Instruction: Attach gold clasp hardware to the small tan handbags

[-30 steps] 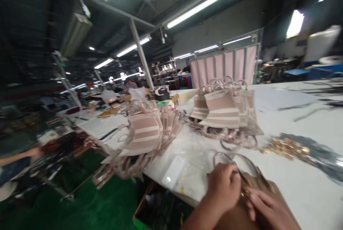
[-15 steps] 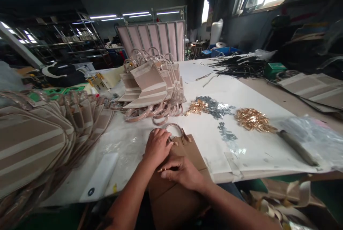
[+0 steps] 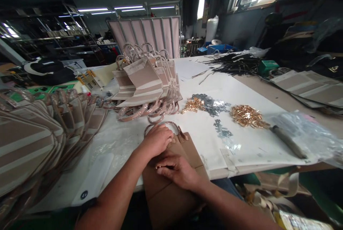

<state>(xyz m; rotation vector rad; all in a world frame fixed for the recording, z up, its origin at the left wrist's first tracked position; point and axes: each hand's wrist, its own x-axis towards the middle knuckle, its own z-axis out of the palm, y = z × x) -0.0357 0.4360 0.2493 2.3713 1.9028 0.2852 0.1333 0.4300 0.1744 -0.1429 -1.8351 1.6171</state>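
A tan bag [image 3: 187,151] with a looped handle lies flat at the near edge of the white table [image 3: 249,144]. My left hand [image 3: 157,140] rests on the bag's top near the handle, its fingers curled down. Just below it my right hand [image 3: 175,169] presses on the bag's front and pinches a small gold metal piece [image 3: 158,167]. Loose gold fittings [image 3: 245,115] and grey metal bits [image 3: 211,103] lie to the right of the bag.
A standing row of striped beige bags [image 3: 146,83] sits behind my hands. Another stack of the same bags [image 3: 34,133] fills the left. A dark tool [image 3: 288,142] and clear plastic [image 3: 308,133] lie at right, black strips [image 3: 235,64] farther back.
The camera swung from the hall on the left down onto the table. My hands stayed on the tan bag; the left hand slid slightly over its top.
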